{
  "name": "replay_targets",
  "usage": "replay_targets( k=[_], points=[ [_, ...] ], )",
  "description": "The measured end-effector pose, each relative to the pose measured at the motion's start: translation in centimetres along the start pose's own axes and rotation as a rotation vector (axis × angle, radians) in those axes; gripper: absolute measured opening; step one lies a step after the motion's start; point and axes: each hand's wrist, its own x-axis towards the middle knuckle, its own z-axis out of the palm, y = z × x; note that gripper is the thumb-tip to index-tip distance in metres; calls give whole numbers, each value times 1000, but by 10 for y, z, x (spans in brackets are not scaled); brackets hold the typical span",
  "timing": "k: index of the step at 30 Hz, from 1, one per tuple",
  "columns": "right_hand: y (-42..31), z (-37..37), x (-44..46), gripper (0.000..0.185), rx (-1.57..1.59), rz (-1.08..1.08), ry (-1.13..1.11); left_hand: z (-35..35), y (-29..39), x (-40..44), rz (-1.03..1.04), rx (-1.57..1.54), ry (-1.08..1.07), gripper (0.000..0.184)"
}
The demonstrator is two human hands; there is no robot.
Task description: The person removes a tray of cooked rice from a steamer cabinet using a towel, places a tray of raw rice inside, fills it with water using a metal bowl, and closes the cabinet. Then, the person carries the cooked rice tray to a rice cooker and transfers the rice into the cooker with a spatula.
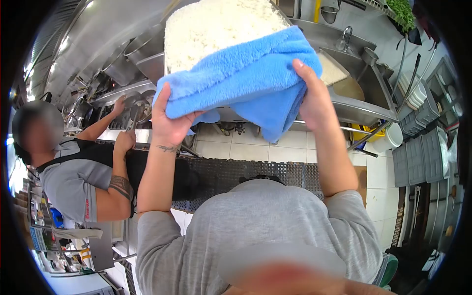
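A fluffy blue towel lies folded over the near edge of a large tray heaped with white rice. My left hand grips the towel at its left end, thumb on top and fingers underneath. At the right end my right hand is closed on the cloth too, its thumb along the upper face. One corner of the towel hangs down between my hands, nearer the right. The cloth hides the tray's near rim, so I cannot tell whether my fingers also bear on the tray.
A steel sink with a faucet stands at the right, a pale tray beside it. To the left, a co-worker handles a pan at the stove. Grey crates and a white bucket are at far right. A black mat covers the floor.
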Motion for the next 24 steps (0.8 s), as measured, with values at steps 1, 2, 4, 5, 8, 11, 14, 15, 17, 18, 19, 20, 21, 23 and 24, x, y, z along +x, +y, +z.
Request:
replay_targets(
  k=[1,2,4,5,8,11,14,15,17,18,19,20,21,23,24],
  points=[
    [-7,-2,-2,48,31,102,5,-7,-2,0,-24,-76,-74,59],
    [-5,-6,-1,47,40,99,-15,-16,-8,2,12,-71,-77,59],
    [11,-16,-1,45,61,95,-48,-33,-19,4,75,-61,-79,58],
    [16,-14,-4,46,102,85,18,-35,-24,2,111,-46,-80,53],
    [12,-13,-36,49,99,0,123,-36,-41,-10,144,64,-107,60],
    [5,-41,-79,54,81,-68,215,-8,-62,-26,102,77,-168,57],
    [-16,-62,-136,58,61,-176,358,43,-92,-39,6,57,-253,60],
    [-23,-79,-154,63,31,-182,409,60,-104,-38,-44,31,-315,64],
    [-39,-96,-190,65,23,-257,525,86,-137,-36,-148,-14,-397,63],
    [-48,-104,-204,66,18,-282,571,97,-155,-35,-208,-33,-417,56],
    [-56,-117,-220,69,30,-279,626,109,-176,-32,-253,-41,-441,48],
    [-62,-132,-233,69,21,-289,653,120,-196,-28,-295,-50,-462,42],
    [-68,-150,-244,69,10,-298,677,131,-216,-24,-376,-92,-488,37],
    [-83,-189,-265,69,-16,-304,741,159,-264,-16,-459,-120,-503,38],
    [-91,-208,-272,69,-10,-297,766,173,-287,-12,-506,-129,-508,38]
  ],
)
